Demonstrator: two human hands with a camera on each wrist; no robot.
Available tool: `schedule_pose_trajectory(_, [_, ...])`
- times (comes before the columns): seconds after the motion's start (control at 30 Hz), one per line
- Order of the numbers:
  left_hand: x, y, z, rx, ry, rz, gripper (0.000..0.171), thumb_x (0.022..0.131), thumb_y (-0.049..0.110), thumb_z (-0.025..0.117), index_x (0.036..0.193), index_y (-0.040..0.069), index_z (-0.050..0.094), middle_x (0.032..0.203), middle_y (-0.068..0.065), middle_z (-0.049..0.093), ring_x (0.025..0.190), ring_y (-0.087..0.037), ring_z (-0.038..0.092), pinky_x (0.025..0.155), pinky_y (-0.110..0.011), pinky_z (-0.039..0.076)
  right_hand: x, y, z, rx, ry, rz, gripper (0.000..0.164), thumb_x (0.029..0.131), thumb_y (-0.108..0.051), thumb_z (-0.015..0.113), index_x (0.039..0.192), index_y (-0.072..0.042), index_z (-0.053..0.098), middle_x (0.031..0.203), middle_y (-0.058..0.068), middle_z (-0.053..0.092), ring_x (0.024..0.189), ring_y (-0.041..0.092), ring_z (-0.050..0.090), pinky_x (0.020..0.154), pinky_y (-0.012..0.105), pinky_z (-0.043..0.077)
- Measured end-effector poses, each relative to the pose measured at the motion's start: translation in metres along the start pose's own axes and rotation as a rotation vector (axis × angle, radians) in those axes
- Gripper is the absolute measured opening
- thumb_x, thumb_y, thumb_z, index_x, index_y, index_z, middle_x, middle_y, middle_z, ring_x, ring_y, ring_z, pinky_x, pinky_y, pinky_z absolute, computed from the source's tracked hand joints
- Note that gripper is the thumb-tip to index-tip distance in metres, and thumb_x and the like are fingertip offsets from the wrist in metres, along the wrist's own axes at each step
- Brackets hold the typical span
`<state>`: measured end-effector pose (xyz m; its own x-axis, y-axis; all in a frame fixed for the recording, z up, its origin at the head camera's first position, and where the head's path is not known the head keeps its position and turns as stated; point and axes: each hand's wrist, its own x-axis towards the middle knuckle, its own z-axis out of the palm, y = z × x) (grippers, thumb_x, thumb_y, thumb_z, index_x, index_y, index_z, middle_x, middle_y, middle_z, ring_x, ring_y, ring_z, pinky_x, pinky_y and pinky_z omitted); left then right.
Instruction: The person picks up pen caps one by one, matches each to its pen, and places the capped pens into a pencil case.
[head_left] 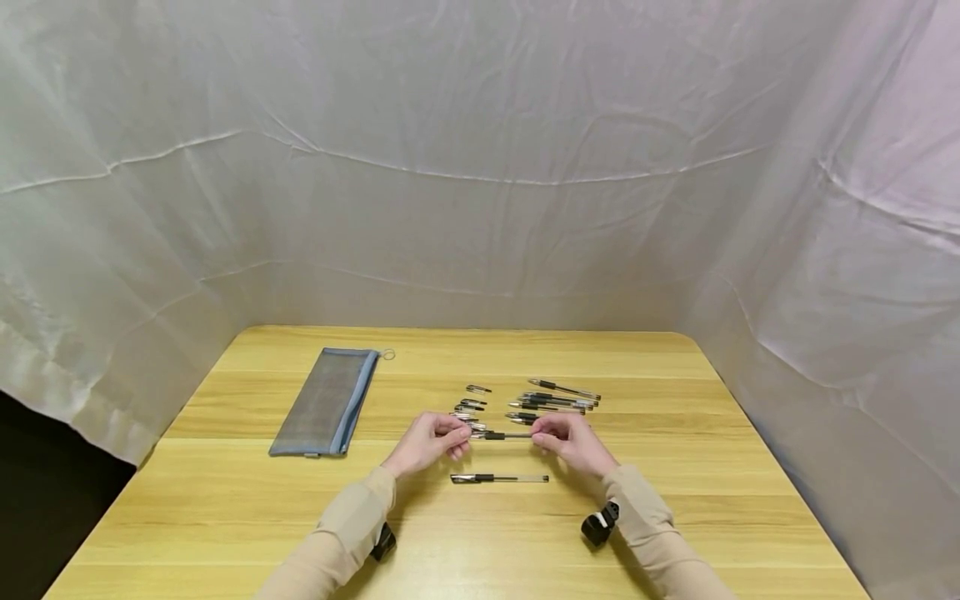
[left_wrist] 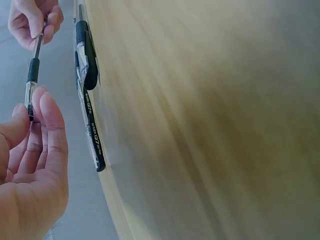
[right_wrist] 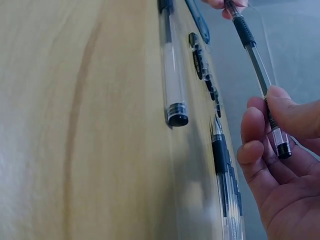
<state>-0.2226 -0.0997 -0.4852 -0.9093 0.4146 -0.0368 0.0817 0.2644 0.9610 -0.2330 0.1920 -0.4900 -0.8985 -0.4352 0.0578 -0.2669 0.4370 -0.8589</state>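
A gel pen (head_left: 495, 436) with a black rubber grip and clear barrel is held level above the table between both hands. My left hand (head_left: 431, 442) pinches its clear, dark-ended front end between thumb and fingertips. Whether a cap covers that end is hard to tell. My right hand (head_left: 573, 442) grips the rear of the barrel, and the pen's black end plug (right_wrist: 284, 151) sticks out past the fingers in the right wrist view. Closer to the person, a capped pen (head_left: 498, 478) lies on the table below the hands.
Beyond the left hand lie several small clear-and-black pen caps (head_left: 477, 389). Several uncapped pens (head_left: 562, 389) are grouped beyond the right hand. A grey mesh pouch with a blue zipper edge (head_left: 322, 404) lies flat at the left of the wooden table (head_left: 187, 500). Pale curtains (head_left: 480, 233) surround it.
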Motion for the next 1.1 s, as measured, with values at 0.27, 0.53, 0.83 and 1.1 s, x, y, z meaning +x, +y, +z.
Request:
schedule_pose_trajectory(0.27, [-0.0009, -0.0013, -0.0014, -0.031, 0.022, -0.026, 0.02, 0.097, 0.006, 0.063, 0.104, -0.012, 0.068, 0.091, -0.026, 0.074, 0.072, -0.019, 0.072, 0.073, -0.037, 0.064, 0.0004, -0.0009, 0.0041, 0.059, 0.02, 0.037, 0.015, 0.091, -0.004, 0.068, 0.103, 0.006, 0.07, 0.093, 0.025, 0.072, 0.075, 0.011, 0.066, 0.069, 0.021, 0.057])
schedule_pose_trajectory(0.53, [-0.0029, 0.0011, -0.0023, -0.047, 0.009, 0.018, 0.021, 0.096, 0.004, 0.065, 0.104, -0.015, 0.067, 0.092, -0.03, 0.073, 0.076, -0.035, 0.073, 0.073, -0.042, 0.064, -0.0001, -0.0025, 0.0072, 0.065, 0.041, 0.057, 0.013, 0.092, -0.001, 0.067, 0.101, 0.008, 0.071, 0.09, 0.026, 0.072, 0.071, 0.014, 0.065, 0.064, 0.021, 0.056])
schedule_pose_trajectory(0.83, [-0.0048, 0.0032, 0.0011, -0.044, 0.023, 0.037, 0.02, 0.095, 0.003, 0.065, 0.104, -0.015, 0.067, 0.091, -0.03, 0.073, 0.078, -0.044, 0.071, 0.074, -0.047, 0.062, -0.0004, -0.0023, 0.007, 0.041, 0.045, 0.049, 0.012, 0.091, -0.001, 0.068, 0.099, 0.006, 0.071, 0.085, 0.024, 0.071, 0.068, 0.016, 0.064, 0.06, 0.019, 0.052])
schedule_pose_trajectory(1.1, [-0.0036, -0.0005, 0.0013, 0.002, 0.056, 0.031, 0.016, 0.094, 0.004, 0.066, 0.101, -0.011, 0.069, 0.089, -0.025, 0.074, 0.075, -0.033, 0.072, 0.072, -0.041, 0.063, 0.0019, -0.0028, 0.0086, 0.038, 0.043, 0.05, 0.011, 0.091, -0.002, 0.068, 0.098, 0.006, 0.072, 0.084, 0.024, 0.071, 0.066, 0.012, 0.061, 0.057, 0.018, 0.049])
